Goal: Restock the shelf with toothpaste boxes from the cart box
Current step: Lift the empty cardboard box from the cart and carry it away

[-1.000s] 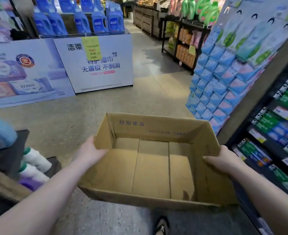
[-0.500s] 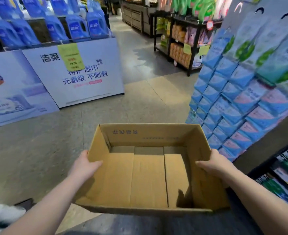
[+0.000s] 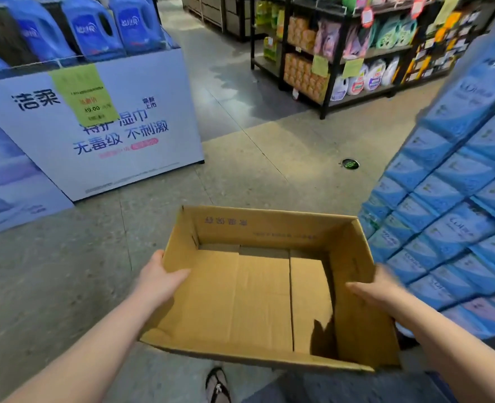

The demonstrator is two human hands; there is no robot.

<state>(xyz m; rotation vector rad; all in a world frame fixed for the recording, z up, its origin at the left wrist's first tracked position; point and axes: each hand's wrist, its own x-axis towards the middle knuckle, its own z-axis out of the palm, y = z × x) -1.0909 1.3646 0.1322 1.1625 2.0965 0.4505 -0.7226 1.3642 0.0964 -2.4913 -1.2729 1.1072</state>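
Item under inspection: one open-topped cardboard box (image 3: pixel 257 301), plain brown corrugated, rectangular, top flaps not seen. It is held in the air before the person, low over the shop floor (image 3: pixel 65 271), its right wall close to a stack of blue packs (image 3: pixel 450 199). The far wall tilts slightly away from the camera.

Condition: the inner base is in full view, formed of folded flaps meeting along straight seams. Dark printed characters run along the inside of the far wall, too blurred to read. A dark patch sits at the near right corner of the base; hole or shadow cannot be told.

Hands: the left hand (image 3: pixel 159 277) grips the left wall, thumb hooked over the rim to the inside, fingers hidden outside. The right hand (image 3: pixel 377 289) grips the right wall likewise, thumb over the rim, somewhat blurred.

Surroundings: a white display stand (image 3: pixel 109 135) with a yellow-green price tag (image 3: pixel 84 94) carries blue jugs (image 3: pixel 94 27) at upper left. Black shelving (image 3: pixel 342 53) stands across the aisle. A sandalled foot (image 3: pixel 217 385) shows below the box
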